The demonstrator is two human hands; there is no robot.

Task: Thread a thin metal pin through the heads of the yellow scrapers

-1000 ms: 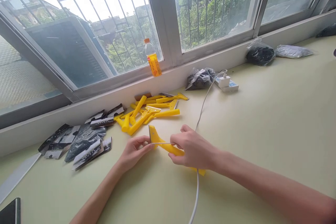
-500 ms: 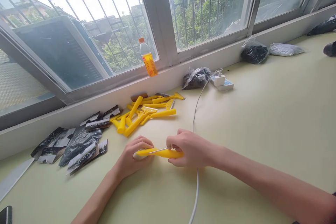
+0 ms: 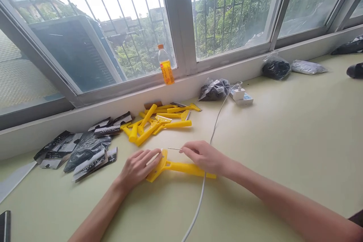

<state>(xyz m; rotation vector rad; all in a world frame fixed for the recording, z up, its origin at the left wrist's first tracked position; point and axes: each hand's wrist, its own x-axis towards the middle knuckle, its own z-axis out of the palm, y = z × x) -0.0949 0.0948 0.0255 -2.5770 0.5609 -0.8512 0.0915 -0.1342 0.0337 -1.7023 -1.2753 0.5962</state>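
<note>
A yellow scraper (image 3: 181,167) lies nearly flat before me, its broad head to the left and its handle pointing right. My left hand (image 3: 141,168) grips the outer edge of that head, fingers over the top. Between the closed fingers of my right hand (image 3: 204,155) is a thin metal rod (image 3: 173,148), its tip pointing left just above the scraper; any grip it has is hidden. This hand is over the far side of the scraper's handle, and I cannot tell whether they touch.
Beyond my hands is a pile of yellow scrapers (image 3: 147,130). Black-and-white packaging (image 3: 87,151) lies left. A white cable (image 3: 200,200) crosses the scraper's handle from a charger (image 3: 238,93). A bottle (image 3: 166,70) stands on the sill by bagged black items (image 3: 214,90). A phone-like object (image 3: 5,227) sits front left.
The scraper has turned from edge-on to flat, so its head now shows. My right hand has drawn the rod's tip off the scraper. The view has shifted slightly.
</note>
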